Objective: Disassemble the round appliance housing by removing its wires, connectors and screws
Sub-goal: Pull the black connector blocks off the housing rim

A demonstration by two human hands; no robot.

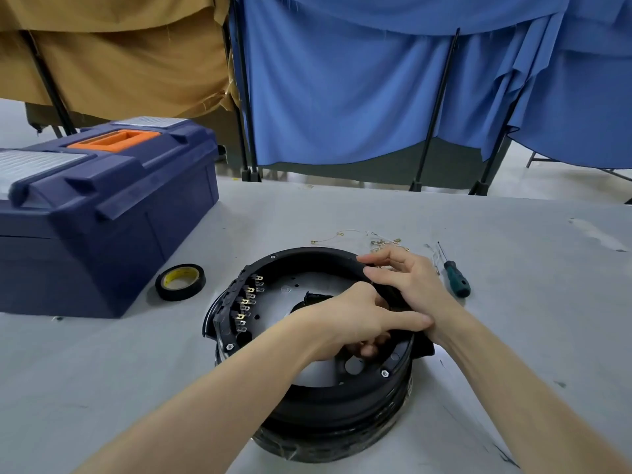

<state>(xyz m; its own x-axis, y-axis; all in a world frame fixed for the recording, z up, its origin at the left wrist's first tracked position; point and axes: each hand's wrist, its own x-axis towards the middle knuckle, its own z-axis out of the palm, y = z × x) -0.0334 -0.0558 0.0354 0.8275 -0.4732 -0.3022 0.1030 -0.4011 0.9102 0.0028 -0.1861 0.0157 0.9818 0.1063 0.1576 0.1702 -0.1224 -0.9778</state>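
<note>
The housing (307, 415) sits on the table (513, 336), under both hands. The right hand (410, 285) grips the housing's far-right rim, fingers curled over it. The left hand (345, 319) reaches inside the housing, fingers curled — whether its grip holds anything cannot be told. Risk: a hard pull may tilt the housing or bend the connectors (248, 302) along its left wall. Loosened screws (384, 373) could drop inside the housing unseen.
</note>
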